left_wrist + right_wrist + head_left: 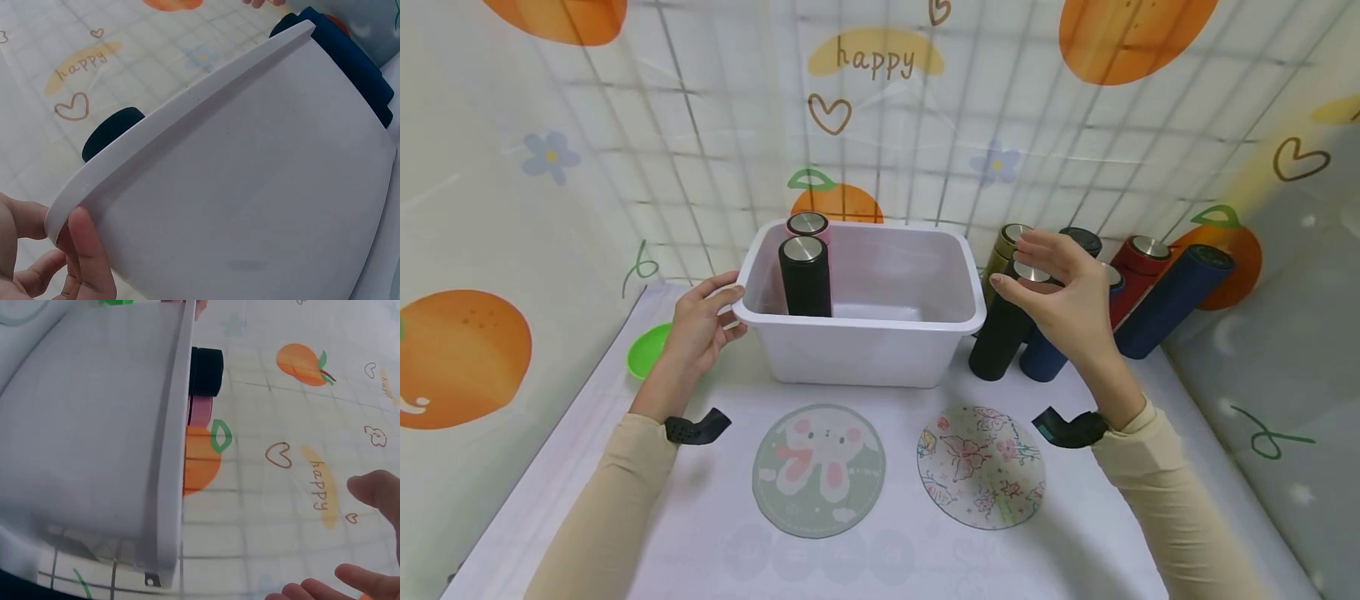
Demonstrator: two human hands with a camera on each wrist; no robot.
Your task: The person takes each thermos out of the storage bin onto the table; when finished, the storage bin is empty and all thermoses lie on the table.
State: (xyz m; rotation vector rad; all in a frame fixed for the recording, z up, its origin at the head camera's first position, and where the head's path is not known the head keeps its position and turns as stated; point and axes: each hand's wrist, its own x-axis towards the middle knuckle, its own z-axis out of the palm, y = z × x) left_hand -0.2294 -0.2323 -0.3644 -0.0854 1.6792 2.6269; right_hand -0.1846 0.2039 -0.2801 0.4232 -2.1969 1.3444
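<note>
A white plastic tub (857, 354) stands at the back of the table. Inside its left end are a black thermos bottle (806, 279) and, behind that, a pink one (807, 222), both silver-topped. My left hand (700, 325) pinches the tub's left rim; the left wrist view shows thumb and fingers (90, 250) on either side of the edge. To the right of the tub, my right hand (1067, 287) is raised with thumb and fingers spread, nothing between them. It overlaps another black thermos bottle (997, 337) in the head view, hiding part of the bottles behind.
Right of the tub stand an olive bottle (1000, 250), a red one (1138, 271), a leaning blue one (1176, 300) and another blue one (1042, 357). A green bowl (646, 354) sits at left. Two round mats, rabbit (818, 471) and butterfly (981, 468), lie in front.
</note>
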